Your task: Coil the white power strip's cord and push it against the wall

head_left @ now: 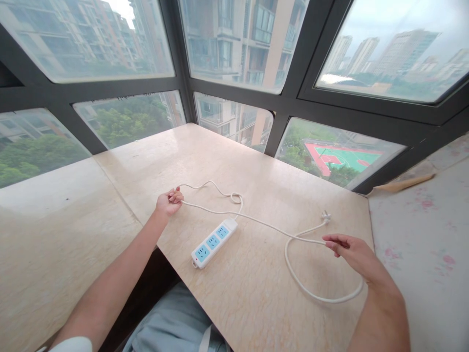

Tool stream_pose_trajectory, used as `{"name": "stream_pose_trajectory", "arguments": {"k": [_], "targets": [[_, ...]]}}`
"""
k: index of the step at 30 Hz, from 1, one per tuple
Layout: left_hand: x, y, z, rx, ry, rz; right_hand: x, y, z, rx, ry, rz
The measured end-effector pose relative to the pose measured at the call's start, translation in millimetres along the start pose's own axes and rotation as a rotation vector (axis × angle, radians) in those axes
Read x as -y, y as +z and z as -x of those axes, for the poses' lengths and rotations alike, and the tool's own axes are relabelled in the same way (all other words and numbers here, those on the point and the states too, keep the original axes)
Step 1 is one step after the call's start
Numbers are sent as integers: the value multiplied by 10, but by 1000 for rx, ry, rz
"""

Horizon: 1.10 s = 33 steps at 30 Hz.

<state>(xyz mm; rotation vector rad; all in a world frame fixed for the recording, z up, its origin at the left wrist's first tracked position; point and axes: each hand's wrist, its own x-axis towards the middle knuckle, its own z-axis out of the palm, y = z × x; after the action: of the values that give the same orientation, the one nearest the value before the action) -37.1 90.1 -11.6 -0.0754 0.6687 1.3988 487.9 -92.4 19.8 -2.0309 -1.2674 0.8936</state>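
The white power strip (213, 243) lies on the marbled table (264, 293) in front of the person, between the two hands and nearer the left, its three blue socket faces upward with nothing plugged in. Its white cord (212, 212) is in both hands: the left hand (170, 201) has its fingers curled around it, and the right hand (346, 248) pinches it between thumb and fingers.

As far as can be judged, the handling of the cord is only partly done. The stretch between the hands is drawn out in a nearly straight line. The rest is slack: a small loop sits near the strip, whether knotted or merely crossed I cannot tell, and a wide curve sweeps from beneath the right hand, passes across the drawn-out stretch and ends at the plug (326, 217), which rests loose on the table beyond that hand. The cord is neither bundled nor tied.
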Motion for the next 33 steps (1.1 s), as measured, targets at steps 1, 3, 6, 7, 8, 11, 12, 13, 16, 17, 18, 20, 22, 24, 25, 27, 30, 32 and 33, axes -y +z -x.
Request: {"name": "stream_pose_trajectory", "arguments": {"k": [1, 3, 6, 7, 8, 11, 12, 13, 16, 17, 18, 20, 22, 24, 25, 27, 30, 32, 33], "targets": [[22, -1, -7, -4, 24, 14, -20, -16, -4, -22, 5, 7], [70, -4, -34, -20, 70, 38, -49, -38, -6, -56, 15, 23], [126, -11, -84, -61, 125, 53, -78, -66, 0, -82, 35, 48], [137, -16, -97, -79, 134, 50, -86, -75, 2, -85, 42, 54], [144, -21, -106, -96, 140, 45, -92, -82, 3, -85, 48, 59], [146, -42, -112, -141, 149, 24, -105, -92, 6, -87, 54, 65], [143, -49, -109, -151, 152, 17, -107, -90, 8, -92, 53, 62], [141, -56, -106, -158, 156, 10, -107, -88, 11, -99, 49, 56], [141, -71, -97, -166, 164, -7, -106, -76, 20, -106, 28, 22], [143, -74, -94, -165, 165, -12, -105, -73, 23, -104, 20, 10], [146, -75, -92, -163, 167, -19, -106, -71, 27, -99, 14, 1], [152, -76, -83, -156, 168, -38, -106, -68, 33, -86, 0, -16], [157, -77, -65, -147, 163, -71, -102, -64, 40, -65, -13, -32], [157, -80, -36, -137, 152, -120, -89, -61, 49, -39, -13, -47], [156, -83, -19, -134, 145, -150, -79, -59, 54, -26, -10, -49], [149, -92, 15, -137, 131, -224, -61, -58, 63, 8, -9, -44], [133, -112, 57, -172, 132, -364, -64, -60, 73, 86, -8, -15], [126, -134, 74, -212, 176, -467, -91, -53, 73, 151, -6, 13], [125, -146, 83, -232, 215, -516, -108, -44, 69, 183, -6, 29]]}}
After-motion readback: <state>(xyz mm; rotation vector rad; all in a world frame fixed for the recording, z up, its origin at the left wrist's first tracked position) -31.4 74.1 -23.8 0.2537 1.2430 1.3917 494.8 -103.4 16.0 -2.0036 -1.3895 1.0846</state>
